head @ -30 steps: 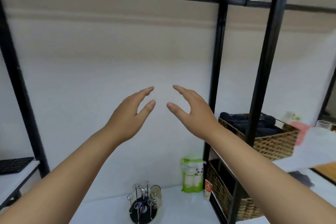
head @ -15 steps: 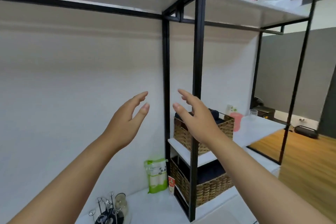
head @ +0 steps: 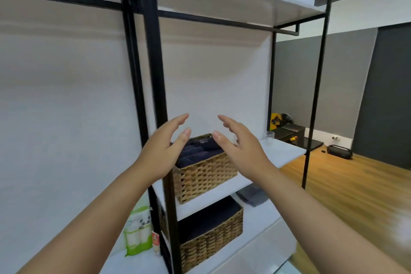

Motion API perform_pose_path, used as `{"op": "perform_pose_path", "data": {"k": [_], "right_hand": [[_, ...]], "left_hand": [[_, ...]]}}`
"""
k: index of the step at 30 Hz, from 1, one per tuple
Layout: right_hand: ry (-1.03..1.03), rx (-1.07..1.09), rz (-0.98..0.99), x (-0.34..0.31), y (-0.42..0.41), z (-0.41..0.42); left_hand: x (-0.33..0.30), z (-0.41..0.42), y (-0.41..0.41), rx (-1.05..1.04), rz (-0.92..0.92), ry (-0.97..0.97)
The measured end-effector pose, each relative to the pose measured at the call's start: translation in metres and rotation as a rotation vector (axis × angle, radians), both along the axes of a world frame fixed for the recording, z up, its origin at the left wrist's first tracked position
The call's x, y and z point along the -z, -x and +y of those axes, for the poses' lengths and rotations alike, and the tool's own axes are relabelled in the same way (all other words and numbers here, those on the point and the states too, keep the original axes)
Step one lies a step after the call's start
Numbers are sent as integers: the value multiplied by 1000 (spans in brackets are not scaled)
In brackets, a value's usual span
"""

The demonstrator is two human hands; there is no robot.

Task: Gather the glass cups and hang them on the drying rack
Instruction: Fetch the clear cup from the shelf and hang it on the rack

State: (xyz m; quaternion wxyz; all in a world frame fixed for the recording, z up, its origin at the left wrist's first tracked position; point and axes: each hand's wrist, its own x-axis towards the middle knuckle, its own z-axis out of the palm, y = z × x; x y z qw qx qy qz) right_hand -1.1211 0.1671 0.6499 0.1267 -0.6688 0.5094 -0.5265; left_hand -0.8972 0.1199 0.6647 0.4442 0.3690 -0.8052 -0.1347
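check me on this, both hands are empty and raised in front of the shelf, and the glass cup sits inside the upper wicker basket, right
Not quite. In the head view the glass cup stands on the white shelf, to the right of the upper wicker basket, not inside it. The left hand and right hand are empty and raised.

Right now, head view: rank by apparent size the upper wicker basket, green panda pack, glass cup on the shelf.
1. upper wicker basket
2. green panda pack
3. glass cup
The cup sits farther from the camera, so it looks smaller than its true size.
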Motion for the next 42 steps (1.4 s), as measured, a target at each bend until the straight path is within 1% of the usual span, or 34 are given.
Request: {"op": "perform_pose_path", "data": {"k": [4, 8, 17, 22, 27, 30, 36, 42], "right_hand": [[-16, 24, 19, 1, 74, -16], [-22, 56, 13, 2, 137, -34], [-60, 161, -7, 25, 239, -83], [-98, 226, 33, 38, 300, -132], [-122, 284, 88, 40, 361, -198], [-140, 307, 74, 44, 396, -232], [-201, 314, 62, 59, 450, -286], [-193, 216, 70, 77, 497, -337]], "left_hand": [[5, -27, 73, 13, -11, -11], [6, -58, 130, 30, -27, -35], [26, -143, 228, 94, -11, -71], [49, -207, 290, 129, 2, -96], [59, -292, 363, 164, 10, -110], [69, -330, 402, 165, 8, -114], [107, -372, 457, 148, -38, -152], [146, -393, 496, 50, -66, -199]]}}
